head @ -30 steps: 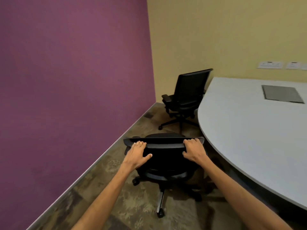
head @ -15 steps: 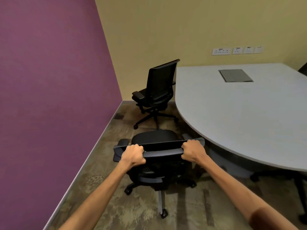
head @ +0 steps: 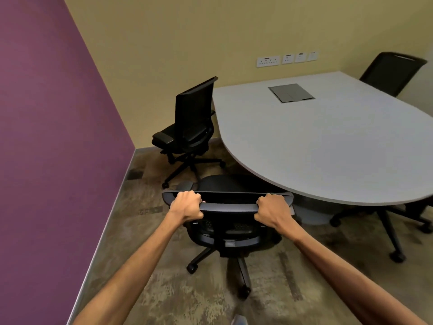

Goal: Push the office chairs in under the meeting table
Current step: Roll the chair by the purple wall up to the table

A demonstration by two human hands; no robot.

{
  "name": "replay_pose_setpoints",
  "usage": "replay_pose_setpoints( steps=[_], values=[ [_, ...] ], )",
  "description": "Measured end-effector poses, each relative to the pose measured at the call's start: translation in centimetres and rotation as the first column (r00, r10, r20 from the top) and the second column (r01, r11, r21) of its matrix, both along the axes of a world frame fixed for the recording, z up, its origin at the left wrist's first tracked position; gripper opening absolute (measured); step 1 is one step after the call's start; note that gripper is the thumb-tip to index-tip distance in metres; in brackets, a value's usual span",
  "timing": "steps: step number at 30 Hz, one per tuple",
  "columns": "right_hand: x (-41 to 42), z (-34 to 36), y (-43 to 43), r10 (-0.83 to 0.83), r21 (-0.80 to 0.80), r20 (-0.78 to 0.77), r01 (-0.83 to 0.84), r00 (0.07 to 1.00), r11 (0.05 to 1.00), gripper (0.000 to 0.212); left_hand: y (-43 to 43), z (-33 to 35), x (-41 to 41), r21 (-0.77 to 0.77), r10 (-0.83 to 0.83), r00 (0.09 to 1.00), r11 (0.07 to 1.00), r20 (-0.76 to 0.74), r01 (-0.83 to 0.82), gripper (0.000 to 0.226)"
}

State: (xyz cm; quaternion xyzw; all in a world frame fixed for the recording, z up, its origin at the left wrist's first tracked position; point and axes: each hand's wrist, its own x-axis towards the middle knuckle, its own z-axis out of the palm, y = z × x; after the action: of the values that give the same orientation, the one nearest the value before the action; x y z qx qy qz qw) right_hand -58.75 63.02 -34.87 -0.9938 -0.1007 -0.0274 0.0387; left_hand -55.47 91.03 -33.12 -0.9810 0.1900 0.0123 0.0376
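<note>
We have the left hand (head: 186, 206) and right hand (head: 271, 211) both wrapped tight around the top rail of the black mesh-backed office chair (head: 228, 221), one at each end. Its seat front sits just at the curved edge of the pale grey rounded bench (head: 328, 141), partly under; backrest and base are out on the brown patterned carpet (head: 187, 296). Main risk: the armrests. The left armrest pad (head: 186, 184) looks close to bench-edge height, so a straight push could jam it on the rim. The chair also meets the curve at an angle, so uneven hand force could swivel it rather than roll it in. Castors may drag on carpet and tip the back forward. A second black mesh chair (head: 189, 127) stands turned away near the purple wall (head: 46, 137), not pushed in; a third black chair (head: 391, 71) is at the far side.
</note>
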Motion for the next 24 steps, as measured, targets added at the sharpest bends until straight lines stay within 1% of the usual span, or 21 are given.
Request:
replay_pose_setpoints(
  steps=[4,6,8,12,16,19,24],
  values=[
    [2.0,-0.8,2.2,-0.102,-0.030,0.019,0.103,0.995,0.994,0.018,1.3,0.0,5.1,0.018,-0.096,0.995,0.995,0.032,0.095,0.032],
    [3.0,-0.9,2.7,-0.148,-0.053,0.012,0.149,0.989,0.987,0.017,1.6,0.2,7.1,0.031,-0.148,0.989,0.989,0.025,0.148,0.033],
    [3.6,-1.3,3.7,-0.208,-0.014,0.021,0.208,0.978,0.978,0.017,2.2,0.3,9.3,0.040,-0.199,0.980,0.979,-0.011,0.199,0.032],
    [4.8,-0.6,5.7,-0.313,-0.029,0.054,0.315,0.948,0.949,0.014,2.9,0.3,13.5,0.026,-0.297,0.955,0.954,0.011,0.297,0.032],
    [6.3,-0.1,8.2,-0.391,-0.058,0.034,0.393,0.920,0.918,0.021,4.2,0.1,17.4,0.021,-0.375,0.926,0.927,0.034,0.375,0.035],
    [7.7,-0.2,10.7,-0.465,-0.063,0.027,0.465,0.885,0.883,0.022,5.6,-0.3,20.6,0.027,-0.440,0.896,0.898,0.051,0.439,0.036],
    [10.3,-0.1,14.9,-0.584,-0.072,0.040,0.586,0.810,0.807,0.016,7.5,-0.4,26.1,0.013,-0.556,0.829,0.831,0.052,0.557,0.032]
  ],
)
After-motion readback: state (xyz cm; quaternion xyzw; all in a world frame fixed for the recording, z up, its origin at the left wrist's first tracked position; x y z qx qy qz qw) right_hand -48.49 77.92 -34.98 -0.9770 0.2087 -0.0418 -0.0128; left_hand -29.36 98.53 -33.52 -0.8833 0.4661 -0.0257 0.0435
